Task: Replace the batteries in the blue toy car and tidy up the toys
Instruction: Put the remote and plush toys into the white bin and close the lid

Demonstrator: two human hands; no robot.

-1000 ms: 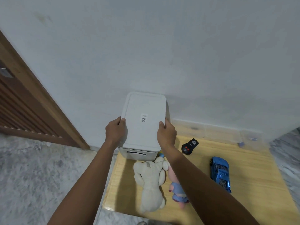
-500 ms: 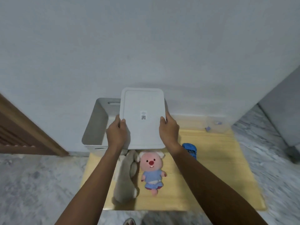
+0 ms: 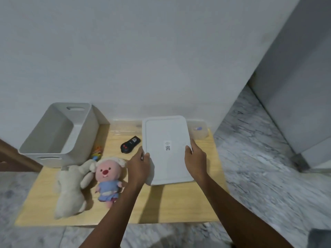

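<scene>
With both hands point(image 3: 139, 165) point(image 3: 196, 156) gripping the bin lid point(image 3: 167, 149), the storage bin point(image 3: 53, 133) stands open; toys remain unstowed.

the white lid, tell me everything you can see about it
The white lid is a flat rounded rectangle, apparently smooth plastic, with a raised border near its edge and a small sticker bearing a QR code at its centre. It is off the grey bin and held over the right part of the wooden board, casting a shadow on it. The left hand grips its left edge and the right hand its right edge.
</scene>
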